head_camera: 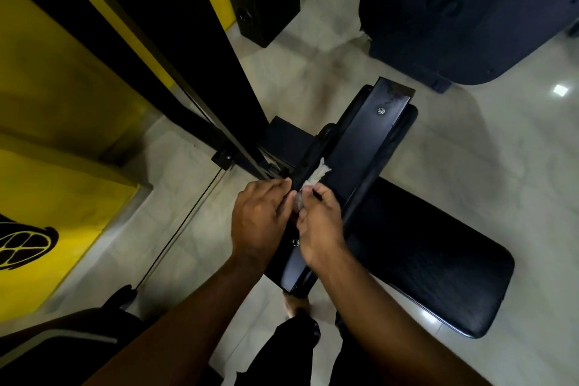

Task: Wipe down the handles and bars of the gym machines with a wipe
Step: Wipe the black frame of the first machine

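View from above, looking down at a person's two bare forearms reaching to a black gym machine; the left hand (260, 213) and right hand (319, 226) are close together, almost touching, and both pinch a small white wipe (317, 173) against the near-left edge of a flat bar (369, 138) of black painted metal that runs away from the viewer. The wipe looks thin, limp and crumpled (very light, likely to bunch or tear if dragged hard), so it is best kept folded under the fingertips and pressed flat; the bar looks rigid and fixed, smooth enough for the wipe to slide along it. A padded seat (432, 260) lies just right of the bar; a thin cable (181, 229) slants down on the left. Most of the wipe is hidden between the fingers; the bar's underside and its near end below the wrists cannot be seen; dim light makes dust or smears on the black metal hard to judge.
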Motion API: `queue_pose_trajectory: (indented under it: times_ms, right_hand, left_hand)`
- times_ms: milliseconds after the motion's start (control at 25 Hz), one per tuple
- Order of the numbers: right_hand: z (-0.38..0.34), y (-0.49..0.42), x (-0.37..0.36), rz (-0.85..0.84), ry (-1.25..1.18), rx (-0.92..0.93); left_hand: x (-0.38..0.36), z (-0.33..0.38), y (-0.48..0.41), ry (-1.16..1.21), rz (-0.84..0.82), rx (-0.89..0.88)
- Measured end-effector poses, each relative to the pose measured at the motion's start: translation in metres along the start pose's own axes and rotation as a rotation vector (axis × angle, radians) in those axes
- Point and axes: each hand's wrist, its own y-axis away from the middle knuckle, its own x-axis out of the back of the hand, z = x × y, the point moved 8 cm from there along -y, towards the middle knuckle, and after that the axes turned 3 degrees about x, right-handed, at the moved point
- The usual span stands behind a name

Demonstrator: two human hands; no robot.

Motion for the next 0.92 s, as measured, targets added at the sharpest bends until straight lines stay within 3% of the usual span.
queue_pose_trajectory:
  times_ms: [160,440,520,600,680,920]
  right_hand:
    - [-0.001,-0.001,-0.013,-0.194,-0.168,-0.104]
    - [-0.015,-0.003,-0.007,-0.134,-0.147,0.044]
    - [-0.018,0.002,0.0,-0.092,0.06,0.184]
    - [-0.041,0.014,0.003,-0.028,0.465,0.537]
    - [-0.057,0.031,-0.014,-0.112,0.862,0.872]
    - [-0.075,0.023,-0.033,-0.416,1.47,1.236]
  left_hand:
    - [-0.001,-0.003,0.002,0.027,-0.016,0.024]
    - [-0.003,-0.004,0.003,0.021,-0.03,0.053]
    - [-0.002,-0.004,0.002,0.051,-0.01,0.061]
    - [-0.003,-0.004,0.002,0.062,-0.009,0.066]
    - [-0.003,-0.003,0.004,0.062,-0.022,0.067]
    - [0.0,-0.002,0.009,0.158,0.066,0.053]
